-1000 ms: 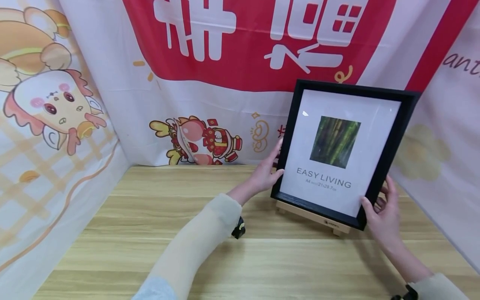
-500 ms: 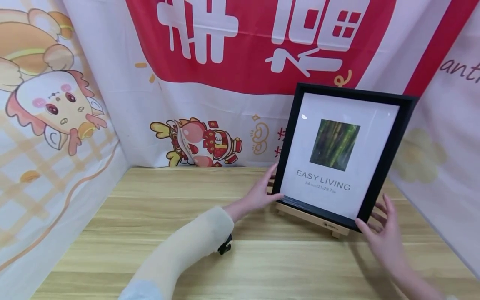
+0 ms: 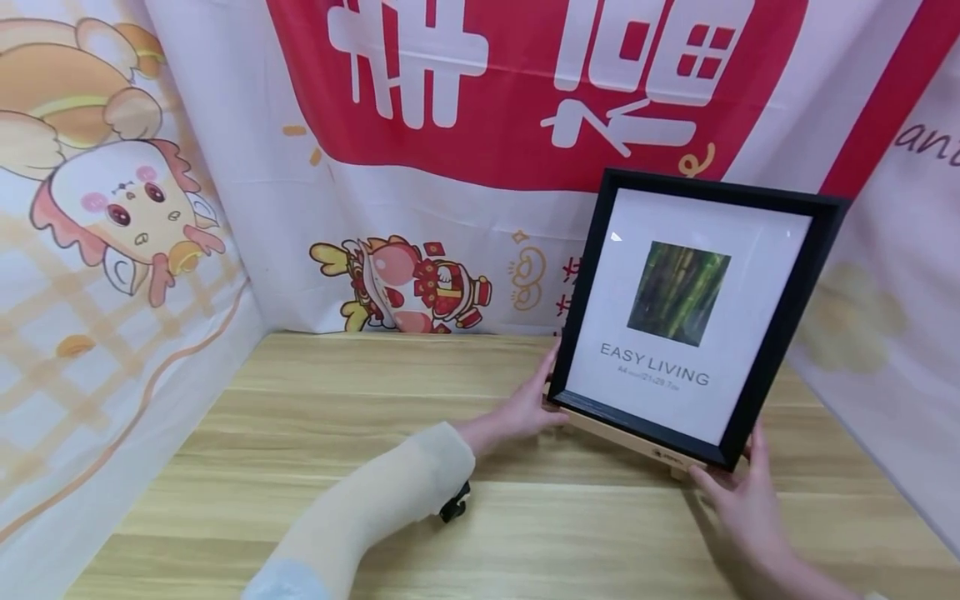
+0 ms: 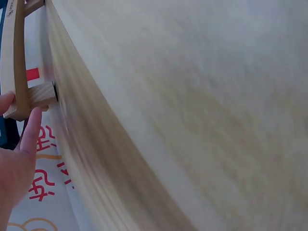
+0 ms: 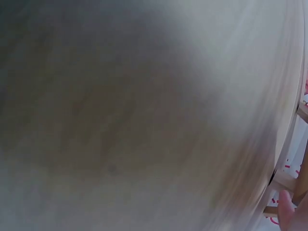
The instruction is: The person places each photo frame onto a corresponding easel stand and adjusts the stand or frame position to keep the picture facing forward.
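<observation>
A black picture frame [image 3: 678, 333] with "EASY LIVING" print and a green bamboo photo leans back on a small wooden easel [image 3: 622, 438]. My left hand [image 3: 525, 411] holds the left end of the easel's ledge, thumb in front. In the left wrist view, the thumb touches the ledge [image 4: 18, 57] and a finger lies by a wooden leg [image 4: 42, 95]. At the opposite end, my right hand [image 3: 742, 504] grips the ledge near the frame's lower right corner, other fingers mostly hidden behind. The right wrist view catches only a finger [image 5: 286, 209] beside the easel's wood [image 5: 302, 178].
The wood-grain table [image 3: 360, 392] carries the easel at its back right. A white and red printed cloth [image 3: 442, 200] hangs close behind. Patterned cloths stand as walls on the left [image 3: 97, 333] and right [image 3: 877, 333].
Both hands have slid down from the frame's side edges to the easel's ledge. The frame now stands slightly lower in view and stays on the easel.
</observation>
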